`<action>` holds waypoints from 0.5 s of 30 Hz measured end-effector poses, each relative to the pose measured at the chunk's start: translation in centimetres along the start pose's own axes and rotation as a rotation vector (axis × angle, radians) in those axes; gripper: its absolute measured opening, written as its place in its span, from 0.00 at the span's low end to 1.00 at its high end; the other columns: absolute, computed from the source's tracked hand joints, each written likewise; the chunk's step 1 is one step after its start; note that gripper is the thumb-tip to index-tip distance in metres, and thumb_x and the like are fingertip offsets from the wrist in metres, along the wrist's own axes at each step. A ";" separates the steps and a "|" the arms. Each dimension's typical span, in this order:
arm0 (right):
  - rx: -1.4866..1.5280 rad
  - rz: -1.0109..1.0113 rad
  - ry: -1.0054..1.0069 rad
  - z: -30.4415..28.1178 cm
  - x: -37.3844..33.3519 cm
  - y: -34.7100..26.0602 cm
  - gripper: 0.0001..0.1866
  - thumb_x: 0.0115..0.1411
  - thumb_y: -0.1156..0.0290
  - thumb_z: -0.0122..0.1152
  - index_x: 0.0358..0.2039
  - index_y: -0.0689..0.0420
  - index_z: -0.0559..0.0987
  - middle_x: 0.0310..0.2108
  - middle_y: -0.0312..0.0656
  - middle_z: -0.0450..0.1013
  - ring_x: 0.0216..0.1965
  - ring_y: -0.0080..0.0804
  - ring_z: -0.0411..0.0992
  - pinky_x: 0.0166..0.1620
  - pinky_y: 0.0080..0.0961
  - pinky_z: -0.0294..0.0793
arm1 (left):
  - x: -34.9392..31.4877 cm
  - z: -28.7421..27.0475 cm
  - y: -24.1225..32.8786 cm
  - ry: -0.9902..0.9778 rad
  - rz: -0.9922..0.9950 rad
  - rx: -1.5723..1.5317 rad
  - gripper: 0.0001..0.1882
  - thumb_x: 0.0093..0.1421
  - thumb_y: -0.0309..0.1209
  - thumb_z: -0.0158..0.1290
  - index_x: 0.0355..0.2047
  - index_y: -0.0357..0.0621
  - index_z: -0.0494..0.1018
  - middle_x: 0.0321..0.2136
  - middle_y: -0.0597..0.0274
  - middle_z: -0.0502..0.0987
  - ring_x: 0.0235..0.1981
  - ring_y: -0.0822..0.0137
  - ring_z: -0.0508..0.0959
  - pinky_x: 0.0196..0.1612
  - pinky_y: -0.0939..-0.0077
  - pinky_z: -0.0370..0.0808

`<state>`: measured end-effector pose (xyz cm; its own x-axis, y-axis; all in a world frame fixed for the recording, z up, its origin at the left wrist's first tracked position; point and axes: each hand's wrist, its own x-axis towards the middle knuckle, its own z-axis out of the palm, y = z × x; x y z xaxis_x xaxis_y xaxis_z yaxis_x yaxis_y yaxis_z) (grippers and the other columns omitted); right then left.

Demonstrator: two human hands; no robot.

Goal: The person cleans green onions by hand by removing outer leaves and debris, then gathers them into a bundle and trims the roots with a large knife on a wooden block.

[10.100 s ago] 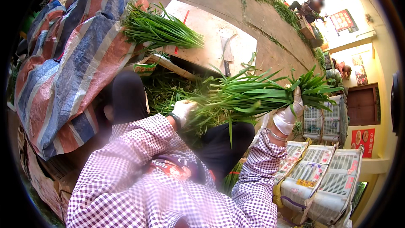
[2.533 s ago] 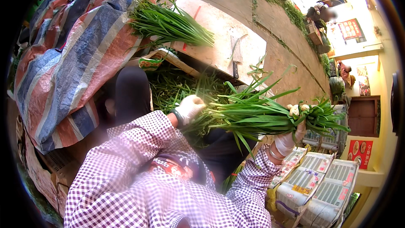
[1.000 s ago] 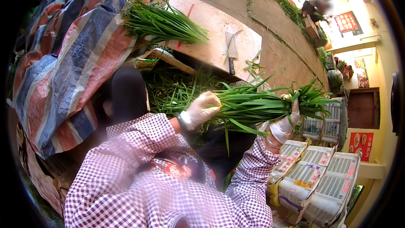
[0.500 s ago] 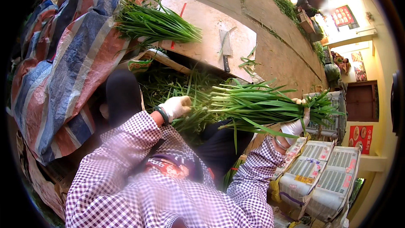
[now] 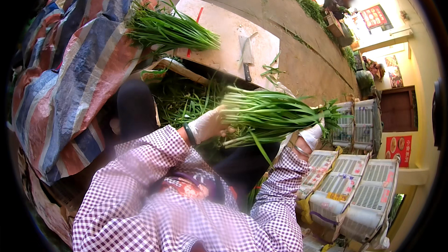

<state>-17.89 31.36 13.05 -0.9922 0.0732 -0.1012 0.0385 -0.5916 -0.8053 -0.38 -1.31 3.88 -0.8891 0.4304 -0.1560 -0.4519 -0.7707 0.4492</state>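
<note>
A bunch of garlic chives (image 5: 270, 114), long flat green leaves with pale stem ends pointing left, lies sideways above my lap. My right hand (image 5: 311, 135), in a whitish glove, is closed round its leafy end. At the pale ends is my left hand (image 5: 208, 126), gloved too, with a dark bangle at the wrist. Its thumb shows below the stems; blur and the stems hide the other fingers, so how firmly it touches them I cannot tell. Another chive bunch (image 5: 175, 30) rests on a pale board (image 5: 228, 16), where a cleaver (image 5: 247, 57) with a dark handle also lies.
Loose green leaves (image 5: 186, 102) are heaped below the board. A striped woven plastic sheet (image 5: 88, 65) covers a pile at left. Pale slatted crates (image 5: 343, 172) stand at right. A person (image 5: 337, 3) is in the far background beyond the concrete floor (image 5: 298, 65).
My left hand has moved right, up to the pale stem ends. The right hand has brought the bunch slightly left and toward it.
</note>
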 end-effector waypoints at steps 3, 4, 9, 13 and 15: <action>0.055 0.092 0.111 -0.6 0.1 0.7 0.14 0.63 0.58 0.55 0.35 0.56 0.79 0.32 0.42 0.78 0.32 0.37 0.76 0.40 0.37 0.79 | -0.3 -1.6 -0.1 -0.131 -0.078 -0.018 0.40 0.61 0.65 0.39 0.63 0.49 0.59 0.55 0.60 0.70 0.37 0.67 0.75 0.32 0.81 0.71; 0.009 0.089 0.143 -0.6 0.1 1.0 0.14 0.63 0.58 0.55 0.35 0.55 0.79 0.32 0.42 0.78 0.32 0.37 0.76 0.40 0.37 0.79 | -0.6 -0.8 0.1 -0.035 -0.046 0.014 0.47 0.57 0.69 0.42 0.61 0.42 0.60 0.48 0.57 0.74 0.35 0.66 0.75 0.28 0.80 0.71; -0.024 0.093 0.199 -1.3 0.2 1.6 0.13 0.63 0.59 0.55 0.35 0.55 0.79 0.31 0.42 0.78 0.32 0.37 0.76 0.39 0.37 0.79 | -1.1 -0.4 0.3 -0.123 -0.046 -0.006 0.47 0.56 0.68 0.45 0.63 0.43 0.58 0.55 0.54 0.70 0.44 0.59 0.75 0.35 0.72 0.73; 0.021 0.102 0.155 -1.8 0.5 1.8 0.13 0.63 0.59 0.56 0.34 0.55 0.79 0.31 0.41 0.78 0.32 0.37 0.76 0.39 0.37 0.79 | -1.3 -1.2 -0.3 -0.260 -0.025 -0.119 0.41 0.57 0.53 0.55 0.65 0.46 0.56 0.61 0.53 0.64 0.57 0.51 0.68 0.50 0.57 0.71; 0.034 0.104 0.134 -2.1 0.5 2.0 0.13 0.63 0.59 0.56 0.34 0.55 0.79 0.31 0.41 0.78 0.32 0.37 0.76 0.39 0.37 0.79 | -1.4 -1.3 -1.1 -0.284 0.000 -0.144 0.41 0.56 0.47 0.58 0.65 0.46 0.55 0.62 0.53 0.63 0.58 0.52 0.67 0.51 0.58 0.70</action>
<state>-18.04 31.94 10.18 -0.9583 0.1153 -0.2613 0.1334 -0.6284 -0.7664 1.23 -1.71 2.45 -0.8425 0.5284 0.1050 -0.4755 -0.8209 0.3164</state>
